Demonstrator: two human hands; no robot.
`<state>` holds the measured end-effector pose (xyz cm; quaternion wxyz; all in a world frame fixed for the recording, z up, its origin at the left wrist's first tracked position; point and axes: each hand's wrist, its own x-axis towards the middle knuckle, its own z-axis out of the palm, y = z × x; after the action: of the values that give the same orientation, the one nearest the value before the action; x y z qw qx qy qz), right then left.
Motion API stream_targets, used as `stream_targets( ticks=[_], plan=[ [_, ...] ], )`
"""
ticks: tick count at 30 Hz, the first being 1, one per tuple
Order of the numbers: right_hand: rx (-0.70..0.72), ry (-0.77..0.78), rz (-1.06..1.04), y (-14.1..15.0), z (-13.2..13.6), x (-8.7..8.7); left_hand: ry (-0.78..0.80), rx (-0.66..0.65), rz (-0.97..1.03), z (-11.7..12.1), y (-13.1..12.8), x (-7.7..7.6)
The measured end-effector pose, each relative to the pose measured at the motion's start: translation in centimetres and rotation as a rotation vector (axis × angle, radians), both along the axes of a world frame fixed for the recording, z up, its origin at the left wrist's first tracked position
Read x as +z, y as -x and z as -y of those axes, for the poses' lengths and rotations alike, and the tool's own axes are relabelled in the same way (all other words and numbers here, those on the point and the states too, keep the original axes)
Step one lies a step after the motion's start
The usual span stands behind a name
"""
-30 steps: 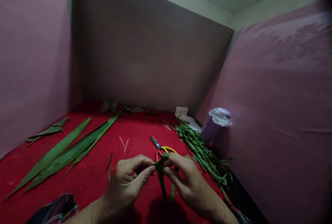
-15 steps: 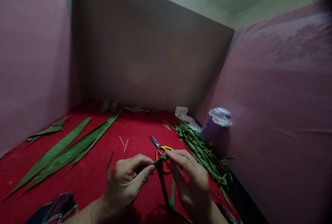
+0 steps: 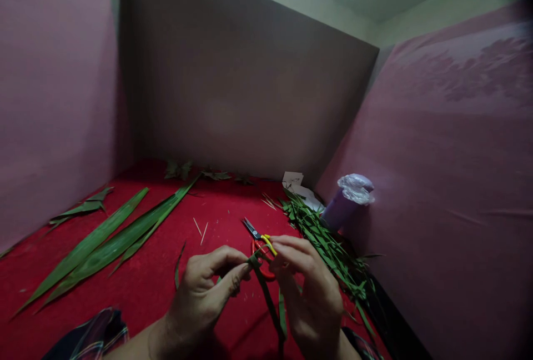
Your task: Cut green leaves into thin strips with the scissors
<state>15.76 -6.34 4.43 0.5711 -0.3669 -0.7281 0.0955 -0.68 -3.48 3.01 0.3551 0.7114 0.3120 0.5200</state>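
My left hand (image 3: 210, 288) is closed in a pinch on a folded green leaf strip (image 3: 266, 296), thumb against forefinger. Long tails of the strip hang down between my hands over the red cloth. My right hand (image 3: 308, 285) is close by on the right, its thumb and fingers pinched around a thin end of the same strip that runs across from the fold. Just beyond the hands lie scissors (image 3: 252, 230) with one yellow and one red handle, blades pointing away to the left. My right fingertips partly cover the handles from view.
Long broad leaves (image 3: 112, 246) lie on the red cloth (image 3: 166, 315) at left. A heap of cut leaf pieces (image 3: 325, 243) stretches along the right, beside a purple plastic-topped cylinder (image 3: 343, 204). Thin sticks (image 3: 200, 231) lie mid-cloth. Folded leaf shapes (image 3: 214, 175) and a white card (image 3: 292, 178) are farther back.
My right hand has shifted slightly right and turned, drawing the strip's end out from the fold. The loop seen earlier above my fingertips has flattened. My left hand keeps its pinch.
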Motion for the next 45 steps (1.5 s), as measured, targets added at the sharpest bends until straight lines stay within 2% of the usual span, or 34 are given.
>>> stream_targets(
  ticks=[3,5,7,11,17,22,24,29,36,45],
  plan=[
    [0.004,0.226,-0.009,-0.3,-0.3,0.3,0.020,0.001,0.023,0.1,0.0,0.0],
    [0.095,0.384,-0.004,-0.3,-0.6,0.4,0.020,-0.006,0.028,0.1,0.1,-0.1],
    [0.173,0.430,-0.025,-0.2,-0.9,0.3,0.014,-0.009,0.025,0.0,0.1,-0.2],
    [0.153,0.387,-0.059,0.0,-1.2,-0.1,0.012,-0.004,0.002,-0.3,0.1,-0.3],
    [0.090,0.331,-0.001,-0.3,-1.4,-0.2,-0.007,-0.016,-0.010,-0.2,0.1,-0.3],
    [0.237,0.388,0.038,-0.9,-1.5,0.3,-0.063,-0.021,-0.018,-0.1,0.3,-0.4],
    [0.250,0.352,0.083,-1.0,-1.6,0.3,-0.091,-0.016,-0.019,0.0,0.4,-0.3],
    [0.176,0.201,0.285,-0.9,-1.6,-0.1,-0.170,0.008,-0.039,0.3,0.4,-0.1],
    [0.108,0.152,0.492,-1.2,-1.7,-0.8,-0.214,0.037,-0.073,0.5,0.3,0.0],
    [0.178,0.099,0.245,-0.6,-1.0,-0.2,-0.287,-0.006,-0.054,0.3,0.2,0.1]
  ],
)
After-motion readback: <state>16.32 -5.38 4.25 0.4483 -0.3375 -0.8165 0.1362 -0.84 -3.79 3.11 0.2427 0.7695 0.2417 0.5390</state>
